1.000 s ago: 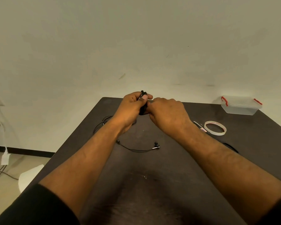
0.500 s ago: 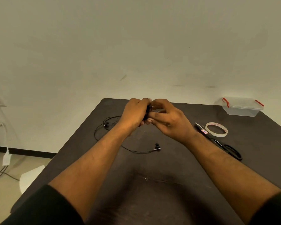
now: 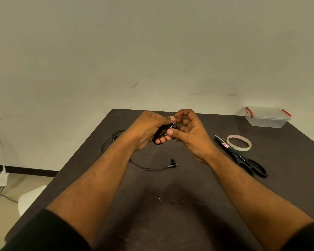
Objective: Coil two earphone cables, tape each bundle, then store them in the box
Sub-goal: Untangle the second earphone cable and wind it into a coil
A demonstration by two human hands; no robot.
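Observation:
My left hand (image 3: 149, 128) is closed around a coiled black earphone bundle (image 3: 164, 132), held above the far middle of the dark table (image 3: 170, 205). My right hand (image 3: 187, 131) meets it from the right, thumb and fingertips pinching the bundle's end. A second black earphone cable (image 3: 152, 168) lies loose on the table under my left forearm, one earbud (image 3: 172, 161) showing, its loop (image 3: 109, 140) reaching left. The tape roll (image 3: 239, 143) lies flat to the right. The clear box (image 3: 266, 117) with red clips stands closed at the far right corner.
Black scissors (image 3: 243, 158) lie just left of the tape roll, blades pointing away from me. The table's left edge drops to a floor with a white object (image 3: 31, 198) and wall cables (image 3: 2, 178). A plain wall rises behind the table.
Both hands have turned the bundle: my right hand rolled palm-inward and now pinches its end, and my left hand's fingers curl under it. The scissors came into view.

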